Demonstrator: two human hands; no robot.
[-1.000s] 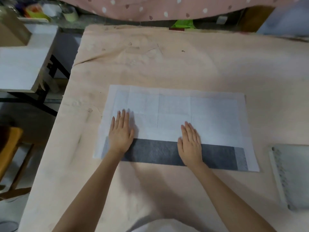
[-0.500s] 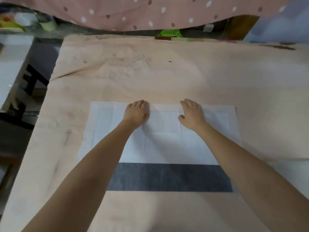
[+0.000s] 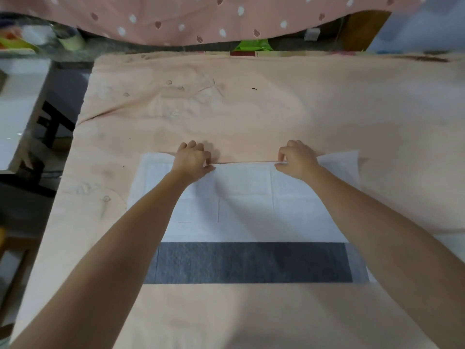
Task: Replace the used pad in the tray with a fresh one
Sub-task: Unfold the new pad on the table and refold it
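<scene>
A white pad lies flat on the peach cloth of the table, with a dark grey strip showing along its near side. My left hand pinches the pad's far edge left of centre. My right hand pinches the same far edge right of centre. That edge is lifted slightly off the cloth between the hands, and the far right corner curls up. No tray is in view.
The peach-covered table stretches far beyond the pad. A pink spotted cloth hangs at the back. A white side table with dark legs stands at the left, beyond the table's left edge.
Both hands slid from the pad's near part to its far edge, then went from lying flat to pinching that edge, which now lifts off the cloth.
</scene>
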